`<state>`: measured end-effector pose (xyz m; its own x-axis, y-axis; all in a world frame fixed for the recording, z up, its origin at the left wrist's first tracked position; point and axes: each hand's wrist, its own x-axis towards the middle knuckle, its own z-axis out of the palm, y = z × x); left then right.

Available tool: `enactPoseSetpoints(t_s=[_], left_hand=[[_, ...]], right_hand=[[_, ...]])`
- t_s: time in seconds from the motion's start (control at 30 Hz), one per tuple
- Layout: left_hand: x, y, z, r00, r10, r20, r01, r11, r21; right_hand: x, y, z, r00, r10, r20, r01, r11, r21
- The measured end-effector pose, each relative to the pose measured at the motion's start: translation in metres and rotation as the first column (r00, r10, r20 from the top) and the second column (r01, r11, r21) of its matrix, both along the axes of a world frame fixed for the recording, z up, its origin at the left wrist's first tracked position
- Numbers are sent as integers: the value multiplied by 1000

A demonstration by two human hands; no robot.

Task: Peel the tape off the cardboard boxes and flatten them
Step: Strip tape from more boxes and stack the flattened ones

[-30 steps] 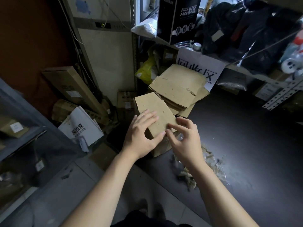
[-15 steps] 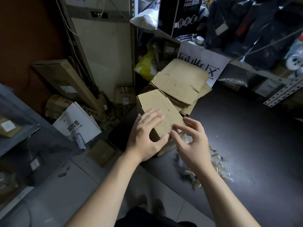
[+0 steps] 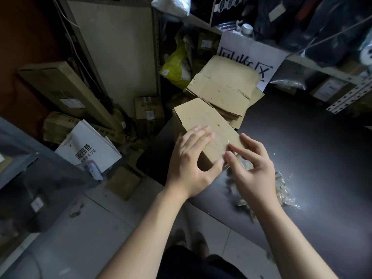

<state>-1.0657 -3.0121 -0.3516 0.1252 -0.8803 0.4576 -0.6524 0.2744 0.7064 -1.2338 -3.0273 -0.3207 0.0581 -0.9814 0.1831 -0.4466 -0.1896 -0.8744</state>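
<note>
One unflattened carton, under both hands

One cardboard box (image 3: 207, 127), still in its erected shape, stands at the near left edge of the dark table (image 3: 314, 150) with its long top face up. A glossy patch near its closer end reads as clear tape (image 3: 219, 145), so the peeling step appears unfinished.

Left hand (image 3: 189, 164): fingers straight and laid flat across the top face, thumb spread wide against the near end. This looks like a brace, there to keep the light box from sliding or tipping while the tape is pulled.

Right hand (image 3: 252, 166): fingers fanned, thumb and forefinger brought near each other at the box's near right corner, where a tape end would lift most easily. Whether any tape is actually caught between them cannot be told.

Several flattened boxes (image 3: 223, 87) lie stacked just behind the carton, probably the finished pile, kept within reach for the next addition.

Many crumpled tape scraps (image 3: 284, 191) lie on the table to the right of the right hand, apparently discarded on the pulling side.

Further out: a white sign (image 3: 251, 55) with large characters hangs behind the stack, a yellow bag (image 3: 175, 65) sits to its left, and a white carton (image 3: 88, 148) leans among other boxes on the floor
</note>
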Motion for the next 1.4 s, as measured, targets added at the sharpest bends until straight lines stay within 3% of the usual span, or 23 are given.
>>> enactPoseSetpoints(t_s=[0.3, 0.53, 0.67, 0.87, 1.03, 1.4], left_hand=[[3, 14, 1, 999, 36, 39, -36, 999, 2], [16, 10, 25, 966, 120, 227, -114, 993, -40], [19, -4, 35, 933, 83, 351, -101, 994, 33], [13, -5, 37, 956, 21, 292, -45, 996, 77], [6, -2, 40, 956, 39, 290, -60, 996, 65], [-10, 2, 44, 960, 27, 280, -47, 997, 65]], right_hand=[[14, 10, -6, 995, -20, -93, 16, 999, -44], [9, 16, -5, 998, 41, 38, -40, 999, -25], [3, 17, -2, 992, 82, 98, -83, 997, 5], [-6, 16, -6, 985, 72, 157, -75, 997, 14], [-13, 13, -6, 998, 51, 21, -51, 999, 6], [-18, 7, -6, 996, -82, -26, 80, 994, -68]])
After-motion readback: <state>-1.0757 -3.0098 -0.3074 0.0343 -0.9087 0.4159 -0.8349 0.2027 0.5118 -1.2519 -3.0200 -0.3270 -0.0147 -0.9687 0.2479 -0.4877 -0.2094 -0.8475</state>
